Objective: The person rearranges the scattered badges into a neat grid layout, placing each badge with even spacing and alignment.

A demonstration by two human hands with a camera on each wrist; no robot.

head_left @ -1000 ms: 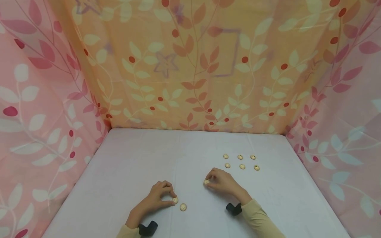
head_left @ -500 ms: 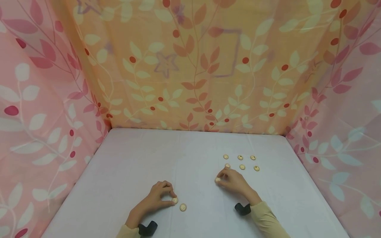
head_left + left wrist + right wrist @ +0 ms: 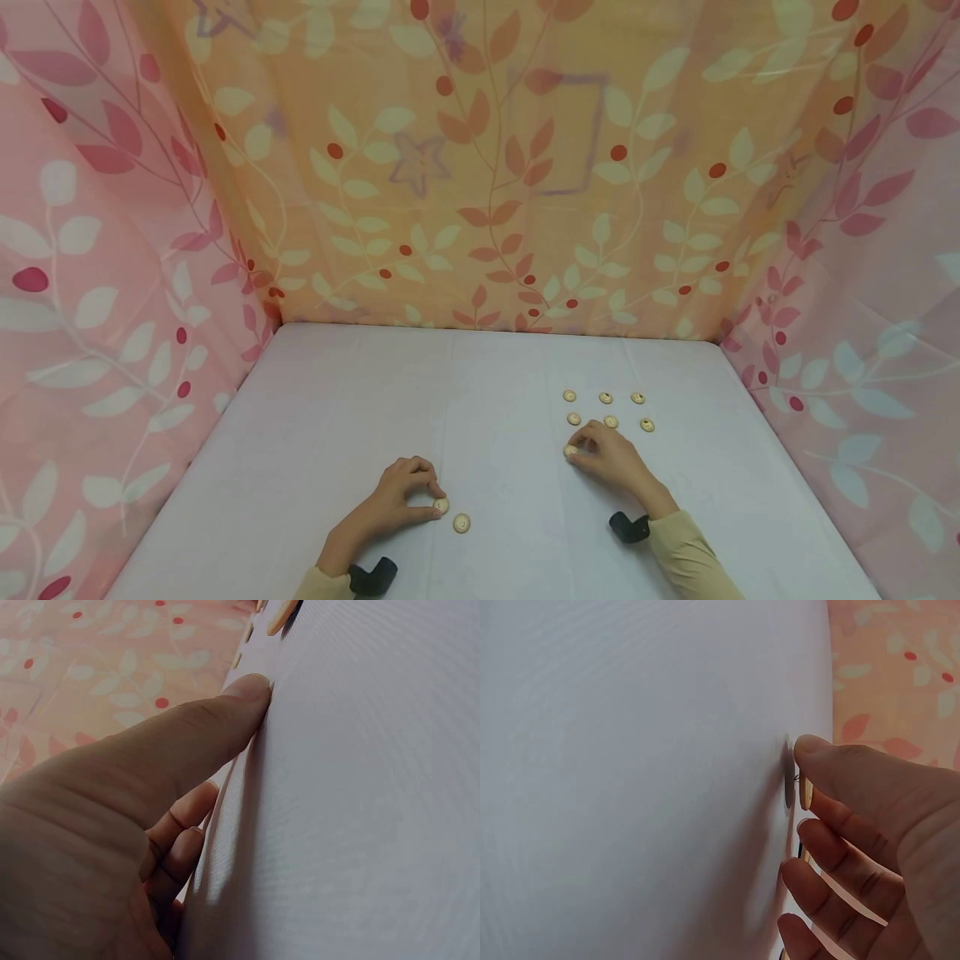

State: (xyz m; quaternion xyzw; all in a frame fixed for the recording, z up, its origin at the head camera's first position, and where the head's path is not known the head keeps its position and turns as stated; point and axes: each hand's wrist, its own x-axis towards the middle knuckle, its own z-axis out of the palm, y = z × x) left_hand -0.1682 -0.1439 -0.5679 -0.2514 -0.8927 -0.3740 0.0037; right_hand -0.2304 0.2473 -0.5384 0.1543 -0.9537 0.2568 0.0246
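Note:
My right hand (image 3: 617, 460) pinches a small round wooden disc (image 3: 570, 451) between thumb and fingers, in front of two rows of similar discs. In the right wrist view the disc (image 3: 805, 792) shows edge-on by the thumb, a little off the white cloth, its shadow beside it. Farther left and nearer the front, my left hand (image 3: 399, 497) holds another disc (image 3: 441, 505) at the tabletop between thumb and index finger. In the left wrist view the thumb hides that disc. A loose disc (image 3: 461, 523) lies just right of the left fingertips.
Behind the right hand, a back row of discs (image 3: 606, 398) and a front row (image 3: 647, 425) lie flat on the white-covered table (image 3: 360, 392). Floral cloth walls (image 3: 480, 250) close in the back and both sides. Each wrist bears a black mount (image 3: 628, 527).
My right hand has moved rightward with its disc, coming up close to the front row. The left hand and the loose disc beside it have stayed put.

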